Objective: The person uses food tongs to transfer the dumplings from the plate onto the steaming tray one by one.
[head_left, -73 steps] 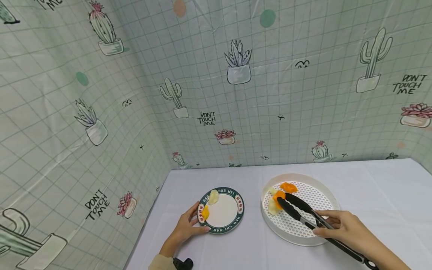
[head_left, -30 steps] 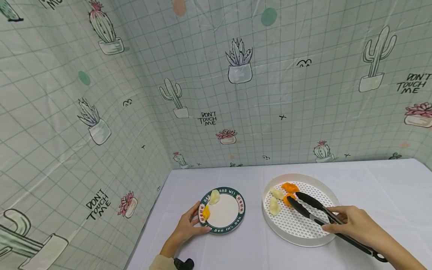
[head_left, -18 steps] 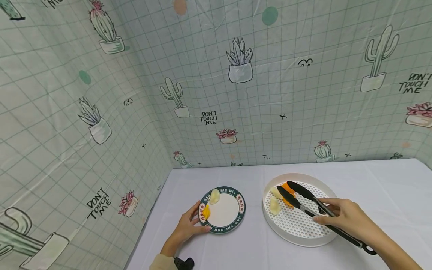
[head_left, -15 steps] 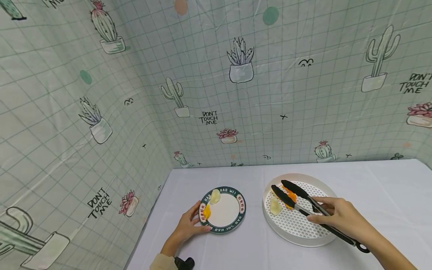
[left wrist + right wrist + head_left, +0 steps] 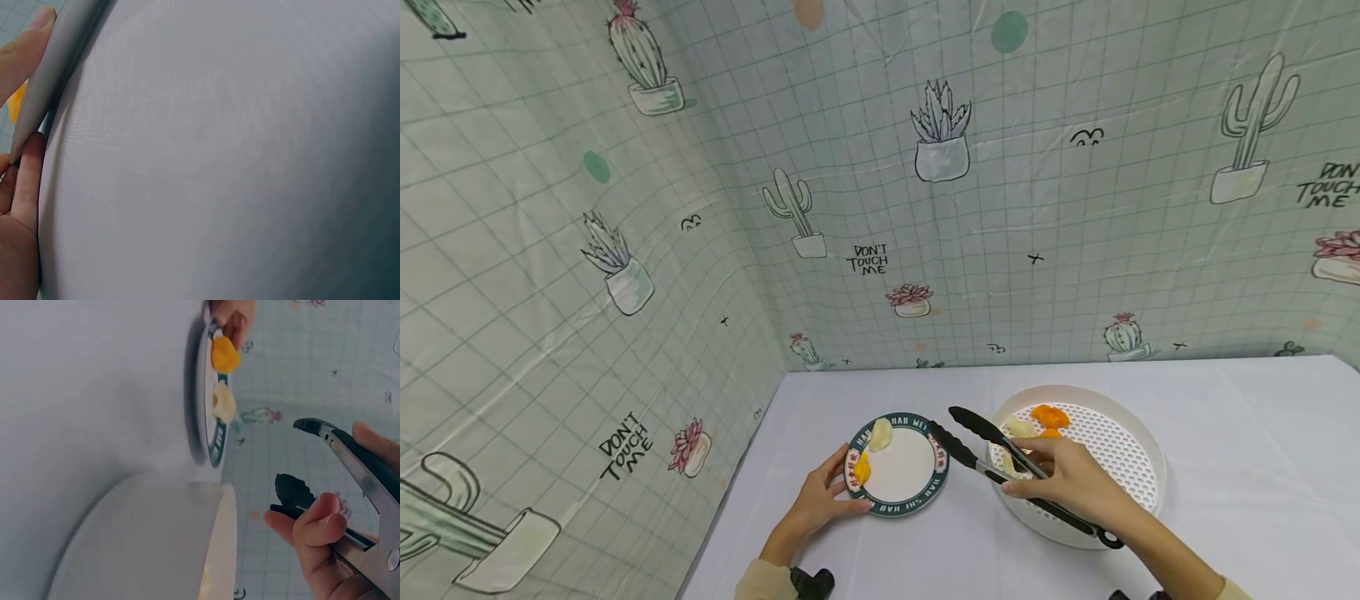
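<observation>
My left hand (image 5: 816,497) grips the near-left rim of a round plate (image 5: 901,468) with a green patterned border. In the left wrist view the thumb lies over the plate's (image 5: 59,59) edge, with fingers beneath. On the plate sit a pale piece (image 5: 881,434) and a yellow piece (image 5: 861,470), both food-like. My right hand (image 5: 1078,482) holds black-and-steel tongs (image 5: 976,422), their tips spread beside the plate's right rim. Nothing shows between the tips in the right wrist view. Behind the tongs stands a round white perforated tray (image 5: 1123,458).
In the tray lie orange pieces (image 5: 1049,416) and pale pieces (image 5: 1021,427), partly hidden by the right hand and tongs. A white cloth (image 5: 1247,467) covers the table. Cactus-printed fabric (image 5: 985,208) hangs behind and at the left.
The right hand has carried the tongs left from over the tray to the plate's right rim, after working among the tray's pieces. The left hand and plate have stayed put.
</observation>
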`<move>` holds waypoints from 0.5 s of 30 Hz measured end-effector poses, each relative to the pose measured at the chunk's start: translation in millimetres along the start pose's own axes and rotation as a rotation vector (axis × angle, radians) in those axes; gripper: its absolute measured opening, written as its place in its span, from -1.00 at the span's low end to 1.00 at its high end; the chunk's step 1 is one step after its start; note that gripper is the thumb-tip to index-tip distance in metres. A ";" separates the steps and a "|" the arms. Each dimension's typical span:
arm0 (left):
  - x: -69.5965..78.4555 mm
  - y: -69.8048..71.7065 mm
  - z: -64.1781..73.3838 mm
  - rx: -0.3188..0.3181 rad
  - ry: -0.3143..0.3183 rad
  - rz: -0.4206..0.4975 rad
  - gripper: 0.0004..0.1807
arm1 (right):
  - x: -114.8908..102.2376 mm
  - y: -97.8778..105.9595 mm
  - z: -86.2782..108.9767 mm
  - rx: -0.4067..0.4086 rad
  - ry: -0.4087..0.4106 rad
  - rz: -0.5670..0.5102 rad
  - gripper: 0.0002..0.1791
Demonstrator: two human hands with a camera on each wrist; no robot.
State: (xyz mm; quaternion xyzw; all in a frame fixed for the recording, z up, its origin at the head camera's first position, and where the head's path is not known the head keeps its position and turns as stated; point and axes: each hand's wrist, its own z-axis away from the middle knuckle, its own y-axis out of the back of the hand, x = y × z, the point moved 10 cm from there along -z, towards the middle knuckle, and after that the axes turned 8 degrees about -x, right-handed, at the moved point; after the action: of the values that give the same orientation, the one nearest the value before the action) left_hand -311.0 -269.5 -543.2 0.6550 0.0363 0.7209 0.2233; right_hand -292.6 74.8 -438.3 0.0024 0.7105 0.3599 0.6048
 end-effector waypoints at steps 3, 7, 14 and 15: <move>0.9 0.3 -0.5 0.002 -0.003 -0.004 0.19 | -6.0 -16.4 -10.2 -0.013 0.010 -0.027 -0.24; 1.9 -0.1 0.5 -0.002 -0.008 0.001 0.19 | -10.1 -38.3 -21.9 -0.027 0.004 -0.050 -0.25; 0.7 0.4 0.3 -0.014 -0.020 0.017 0.18 | -13.6 -72.3 -37.8 -0.062 0.034 -0.094 -0.28; 0.9 0.5 0.3 -0.015 -0.022 0.018 0.18 | -13.6 -76.4 -39.5 -0.065 0.039 -0.101 -0.28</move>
State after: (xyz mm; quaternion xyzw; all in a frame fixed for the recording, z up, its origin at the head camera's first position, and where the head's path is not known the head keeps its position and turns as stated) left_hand -310.9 -269.8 -542.2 0.6617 0.0226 0.7158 0.2221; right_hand -290.0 -7.9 -465.6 -0.0601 0.7091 0.3520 0.6080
